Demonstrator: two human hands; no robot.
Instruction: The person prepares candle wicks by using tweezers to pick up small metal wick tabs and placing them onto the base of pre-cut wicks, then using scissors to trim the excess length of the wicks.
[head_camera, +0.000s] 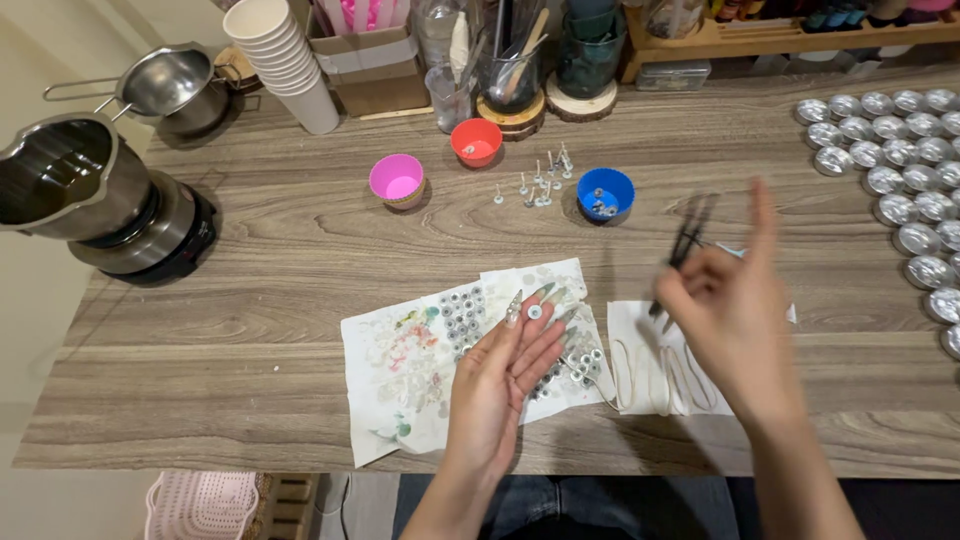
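Note:
My left hand (500, 385) is held flat, fingers stretched out, with a small round white sticker (534, 312) on one fingertip. It hovers over a white sheet (400, 370) that carries several small round stickers (462, 315). My right hand (735, 315) is raised to the right and blurred, gripping dark tweezers (685, 240) that point up and away. Below it lies white wick cord (655, 375) coiled on a white paper (640, 330). Several small upright wicks with metal bases (540, 185) stand further back on the table.
A wood-grain table (250, 260) holds pink (397, 180), red (476, 141) and blue (606, 193) silicone cups, a stack of paper cups (285, 60), metal pouring pots on a hot plate (95, 195) at left, and several foil tealight cups (905, 150) at right. Jars and boxes line the back.

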